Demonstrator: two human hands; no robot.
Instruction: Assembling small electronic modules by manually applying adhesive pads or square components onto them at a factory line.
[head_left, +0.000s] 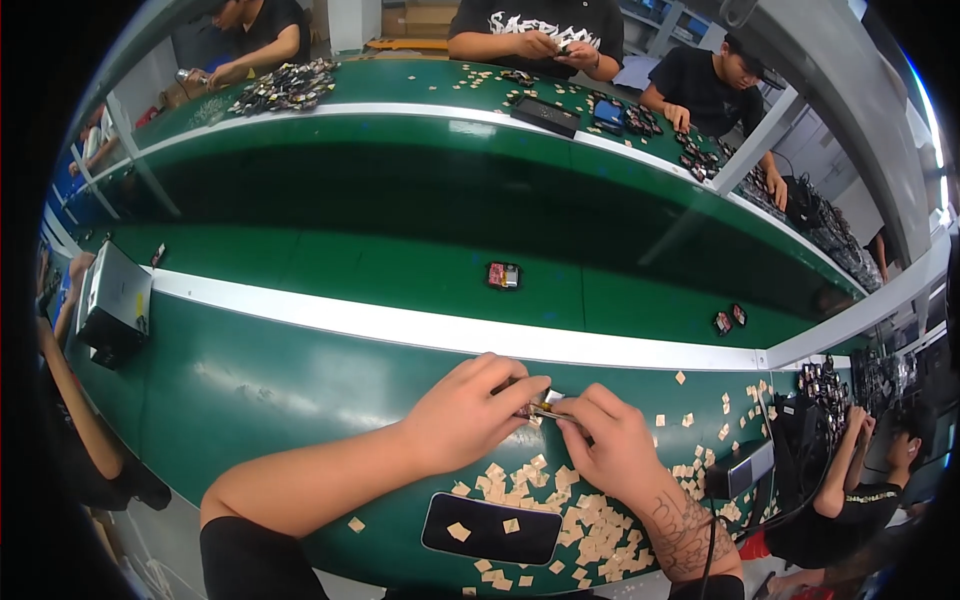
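Observation:
My left hand [462, 412] is closed around a small dark electronic device [523, 410], held just above the near table; the fingers hide most of it. From the right, my right hand [612, 445] pinches slim metal tweezers [548, 411], whose tip meets the device beside a silvery, yellowish part. Below both hands lies a spread heap of small square cream-coloured pieces [600, 525]. A dark flat phone [490, 545] rests at the heap's left edge, with two such squares on it.
A green conveyor belt [350, 275] runs beyond a white rail [330, 315], carrying a small device [504, 276] and two more at right. A black box [740, 468] with a cable stands right of my right hand. A pale case [118, 300] stands far left. Co-workers sit around.

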